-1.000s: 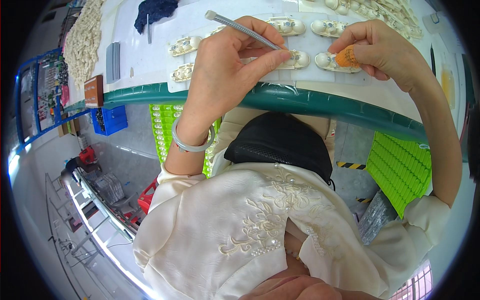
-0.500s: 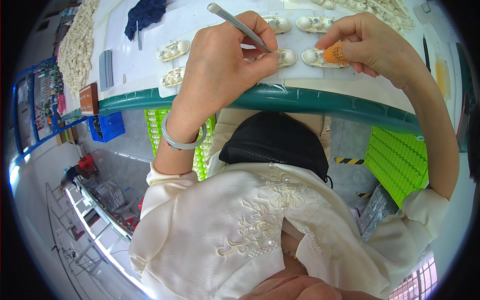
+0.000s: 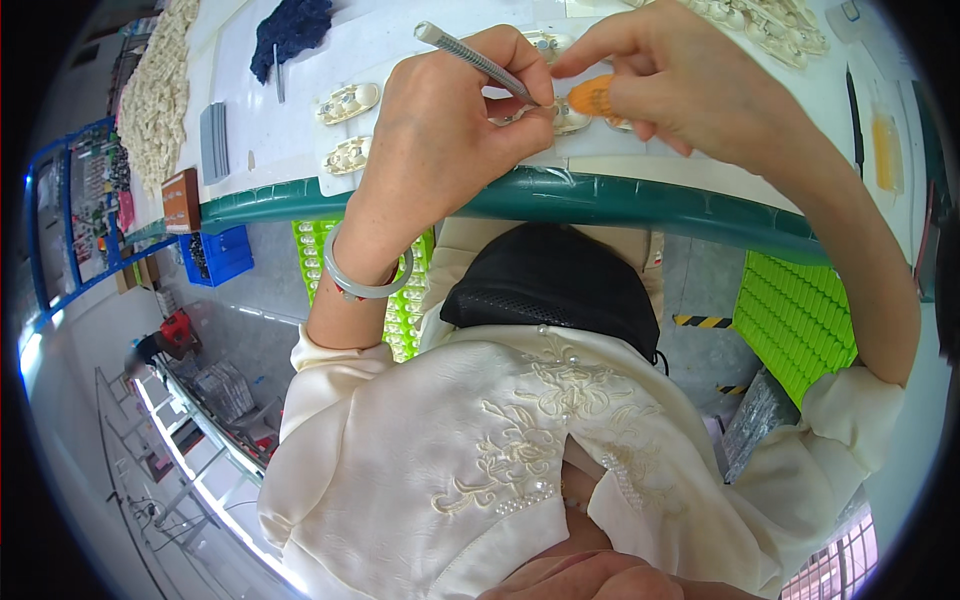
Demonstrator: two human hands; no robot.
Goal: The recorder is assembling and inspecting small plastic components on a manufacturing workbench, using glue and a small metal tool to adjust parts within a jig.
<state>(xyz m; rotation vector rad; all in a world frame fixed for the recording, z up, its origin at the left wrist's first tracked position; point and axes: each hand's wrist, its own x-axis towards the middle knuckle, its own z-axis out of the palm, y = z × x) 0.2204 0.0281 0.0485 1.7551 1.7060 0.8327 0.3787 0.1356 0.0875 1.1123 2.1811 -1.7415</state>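
My left hand (image 3: pixel 440 125) is closed round a grey pen-like tool (image 3: pixel 470 52) with a ridged handle, its lower end pointing down at a small cream-white moulded part (image 3: pixel 573 118). My right hand (image 3: pixel 690 95) reaches in from the right, index finger stretched out and apart from the thumb. What looks like an orange textured finger cover (image 3: pixel 592 97) sits on that thumb, close above the same part. The index fingertip comes near my left hand's fingers. Another cream part (image 3: pixel 547 44) lies behind; further ones are mostly hidden under my right hand.
Two similar parts (image 3: pixel 347 102) lie left of my left hand. Beyond are a dark blue cloth (image 3: pixel 290 35), a thin metal tool (image 3: pixel 278 75) and a grey ridged block (image 3: pixel 214 142). Cream heaps (image 3: pixel 160 100) stand far left. A green edge (image 3: pixel 560 207) borders the table.
My right hand has moved left and slightly away from me, from the right-hand part to the one beneath the tool. My left hand has stayed nearly still.
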